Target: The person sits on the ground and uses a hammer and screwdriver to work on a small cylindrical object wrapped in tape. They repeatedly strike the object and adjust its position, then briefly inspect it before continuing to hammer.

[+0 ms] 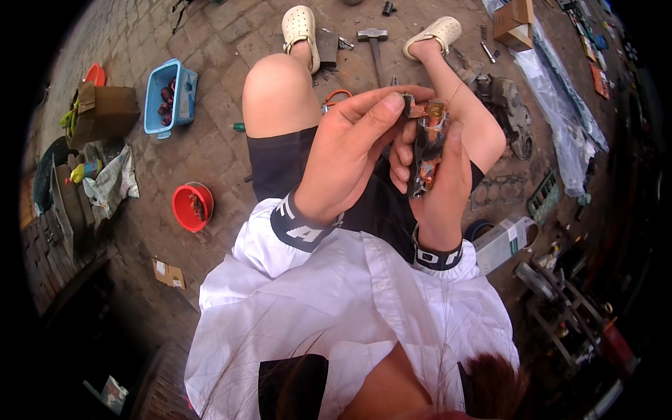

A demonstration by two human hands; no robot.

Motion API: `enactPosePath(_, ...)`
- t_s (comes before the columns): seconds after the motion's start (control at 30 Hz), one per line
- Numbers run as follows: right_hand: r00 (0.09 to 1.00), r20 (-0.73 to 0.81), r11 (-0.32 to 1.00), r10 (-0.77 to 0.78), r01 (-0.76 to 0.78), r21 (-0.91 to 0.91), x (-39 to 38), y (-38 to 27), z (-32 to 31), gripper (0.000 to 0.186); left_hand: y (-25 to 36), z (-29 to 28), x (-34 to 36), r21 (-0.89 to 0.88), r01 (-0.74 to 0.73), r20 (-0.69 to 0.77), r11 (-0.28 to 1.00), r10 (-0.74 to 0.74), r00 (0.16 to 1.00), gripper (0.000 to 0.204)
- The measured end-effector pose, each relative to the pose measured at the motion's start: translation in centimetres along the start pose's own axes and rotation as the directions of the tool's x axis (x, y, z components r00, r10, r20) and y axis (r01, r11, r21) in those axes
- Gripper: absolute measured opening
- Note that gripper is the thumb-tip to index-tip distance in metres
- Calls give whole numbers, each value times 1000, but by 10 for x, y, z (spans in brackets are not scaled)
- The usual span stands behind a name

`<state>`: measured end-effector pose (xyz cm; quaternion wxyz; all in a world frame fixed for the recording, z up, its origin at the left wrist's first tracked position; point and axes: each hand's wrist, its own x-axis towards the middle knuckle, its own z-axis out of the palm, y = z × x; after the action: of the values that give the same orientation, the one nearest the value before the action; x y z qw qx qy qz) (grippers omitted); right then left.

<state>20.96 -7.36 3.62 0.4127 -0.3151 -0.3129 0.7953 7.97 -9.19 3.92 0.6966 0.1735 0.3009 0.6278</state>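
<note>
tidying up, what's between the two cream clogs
In the head view, a hammer, with a dark block and small metal pieces nearer the left clog.

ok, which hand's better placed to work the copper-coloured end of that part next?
Left, probably. The left hand has its thumb right by the copper-coloured end, while the right hand is wrapped around the part lower down, so seems better for steadying it.
</note>
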Motion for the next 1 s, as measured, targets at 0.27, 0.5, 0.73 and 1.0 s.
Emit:
enactPosePath(0.27, 999, -49, 998, 5, -2, 62, 21, -3, -20, 53, 40, -25, 28, 302, -181, -102, 936, 221, 970, 36)
enactPosePath(0.5, 981, -195, 1000, -19, 17, -14, 70, 3, -43, 51, 128, -109, 121, 756, -139, -133, 640, 358, 924, 15)
enactPosePath(0.73, 950, -306, 998, 67, -65, 17, 141, 32, -66, 46, 87, -277, 269, 994, 104, -103, 21, -55, 993, 21)
enactPosePath(1.0, 869, -440, 970, 225, -241, 19, 201, 69, -92, 42, -15, -366, 341, 824, -188, -12, -534, -348, 938, 16)
